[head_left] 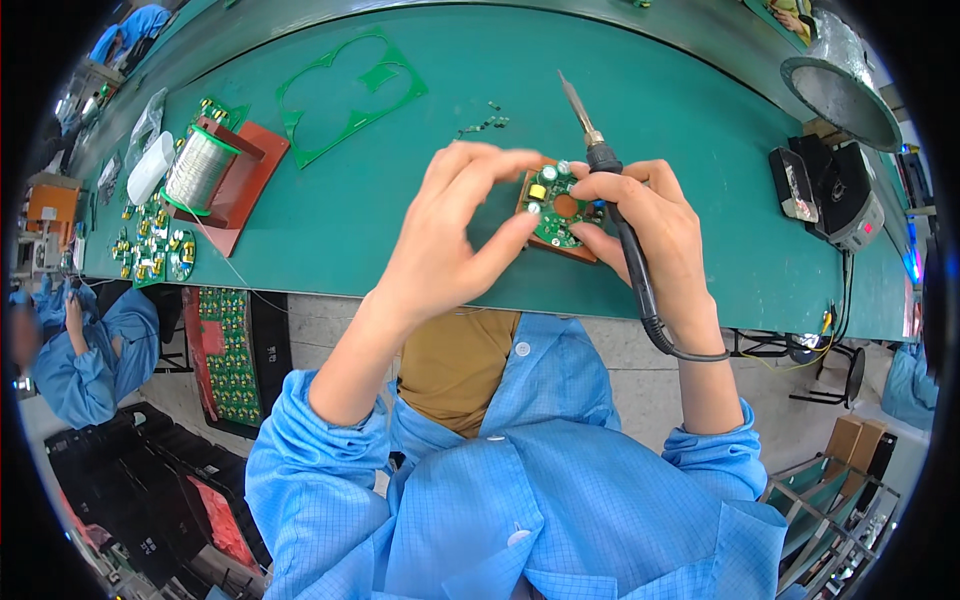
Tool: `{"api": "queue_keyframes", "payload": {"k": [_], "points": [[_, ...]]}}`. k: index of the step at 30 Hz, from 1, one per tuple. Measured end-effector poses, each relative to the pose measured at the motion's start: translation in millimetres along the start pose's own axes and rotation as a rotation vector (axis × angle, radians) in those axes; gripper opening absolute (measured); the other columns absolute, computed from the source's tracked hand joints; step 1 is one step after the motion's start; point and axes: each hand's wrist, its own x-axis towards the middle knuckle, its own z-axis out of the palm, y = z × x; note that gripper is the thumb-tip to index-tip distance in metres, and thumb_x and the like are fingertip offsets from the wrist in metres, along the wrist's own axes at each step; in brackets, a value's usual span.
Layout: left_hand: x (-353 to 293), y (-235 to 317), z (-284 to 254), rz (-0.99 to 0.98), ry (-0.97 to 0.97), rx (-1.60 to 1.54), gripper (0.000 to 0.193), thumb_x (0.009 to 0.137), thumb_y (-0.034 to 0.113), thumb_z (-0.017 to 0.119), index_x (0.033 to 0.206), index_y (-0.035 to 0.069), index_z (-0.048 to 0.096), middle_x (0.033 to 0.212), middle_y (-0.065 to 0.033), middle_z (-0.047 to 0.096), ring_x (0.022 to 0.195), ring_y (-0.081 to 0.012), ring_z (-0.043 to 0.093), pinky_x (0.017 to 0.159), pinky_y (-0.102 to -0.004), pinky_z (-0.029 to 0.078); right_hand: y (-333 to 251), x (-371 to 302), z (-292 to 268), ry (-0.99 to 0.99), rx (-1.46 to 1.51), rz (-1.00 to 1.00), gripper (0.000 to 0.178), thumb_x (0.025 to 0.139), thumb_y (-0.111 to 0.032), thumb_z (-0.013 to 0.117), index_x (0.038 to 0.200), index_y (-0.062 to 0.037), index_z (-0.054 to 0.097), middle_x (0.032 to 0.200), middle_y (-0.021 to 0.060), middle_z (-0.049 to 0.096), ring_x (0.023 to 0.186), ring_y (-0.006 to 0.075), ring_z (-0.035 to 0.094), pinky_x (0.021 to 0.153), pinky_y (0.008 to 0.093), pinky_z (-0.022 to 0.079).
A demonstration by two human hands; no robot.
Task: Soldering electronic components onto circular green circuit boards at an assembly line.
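A soldering iron (pixel 602 157) with a dark handle rests in my right hand (pixel 655 225), its metal tip pointing up and away over the bench. The same hand has its thumb and fingertips at the right edge of a round green circuit board (pixel 548 212). Several small components stand on the board, one of them yellow, and a brown block (pixel 572 250) lies under it. My left hand (pixel 440 225), slightly blurred, has its thumb and fingers apart at the board's left side. Whether its fingertips touch the board I cannot tell.
On the left stand a solder wire spool (pixel 203 170) on a red-brown holder (pixel 256 180) and several populated boards (pixel 150 245). A cut-out green board frame (pixel 345 130) lies farther back. Small dark pieces (pixel 488 124) are beyond my hands. A soldering station (pixel 850 195) and metal duct (pixel 840 90) are at right.
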Motion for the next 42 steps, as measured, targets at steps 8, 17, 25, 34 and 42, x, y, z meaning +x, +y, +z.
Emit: {"api": "queue_keyframes", "payload": {"k": [8, 17, 25, 34, 42], "points": [[-18.9, -4.9, -1.1, 0.174, -0.163, 0.128, 0.024, 0.073, 0.002, 0.070, 0.095, 0.005, 0.065, 0.095, -0.0077, 0.055, 0.082, -0.0202, 0.058, 0.068, -0.0297, 0.049, 2.2, 5.4, -1.7, -0.025, -0.003, -0.020, 0.036, 0.061, -0.008, 0.074, 0.095, -0.0094, 0.062, 0.092, 0.0026, 0.065, 0.078, 0.0211, 0.052, 0.067, 0.0317, 0.046], [-14.7, 2.4, 14.7, 0.034, -0.067, 0.093, 0.012, 0.076, 0.002, 0.066, 0.087, 0.004, 0.060, 0.087, -0.0085, 0.054, 0.077, -0.0238, 0.059, 0.064, -0.0333, 0.049, 2.3, 9.1, -6.0, -0.064, -0.064, -0.022, 0.035, 0.067, -0.018, 0.073, 0.099, -0.0113, 0.062, 0.083, 0.0016, 0.062, 0.073, 0.0211, 0.049, 0.065, 0.0319, 0.043], [-4.7, 13.4, 13.4, 0.100, -0.038, 0.359, 0.035, 0.072, 0.016, 0.073, 0.103, 0.007, 0.060, 0.099, -0.0094, 0.050, 0.091, -0.0263, 0.052, 0.072, -0.0359, 0.046, 11.5, 7.3, -13.2, -0.061, 0.242, 0.097, 0.038, 0.068, -0.009, 0.073, 0.103, -0.0064, 0.059, 0.091, 0.0057, 0.064, 0.094, 0.0223, 0.058, 0.080, 0.0317, 0.048], [7.3, 16.4, 20.9, 0.251, -0.138, 0.645, 0.039, 0.072, 0.035, 0.072, 0.100, 0.009, 0.065, 0.110, -0.0120, 0.049, 0.101, -0.0312, 0.047, 0.086, -0.0414, 0.038, 22.6, 10.8, -2.6, 0.047, 0.153, 0.270, 0.026, 0.073, -0.003, 0.068, 0.096, -0.0058, 0.056, 0.082, 0.0055, 0.061, 0.078, 0.0153, 0.064, 0.070, 0.0281, 0.050], [13.3, 17.3, 22.9, 0.252, -0.127, 0.663, 0.041, 0.069, 0.037, 0.072, 0.096, 0.007, 0.065, 0.107, -0.0114, 0.049, 0.102, -0.0296, 0.047, 0.084, -0.0410, 0.037, 23.1, 11.7, -3.5, 0.066, 0.220, 0.208, 0.021, 0.074, -0.001, 0.066, 0.091, -0.0060, 0.056, 0.081, 0.0064, 0.059, 0.073, 0.0167, 0.062, 0.066, 0.0277, 0.049]]}}
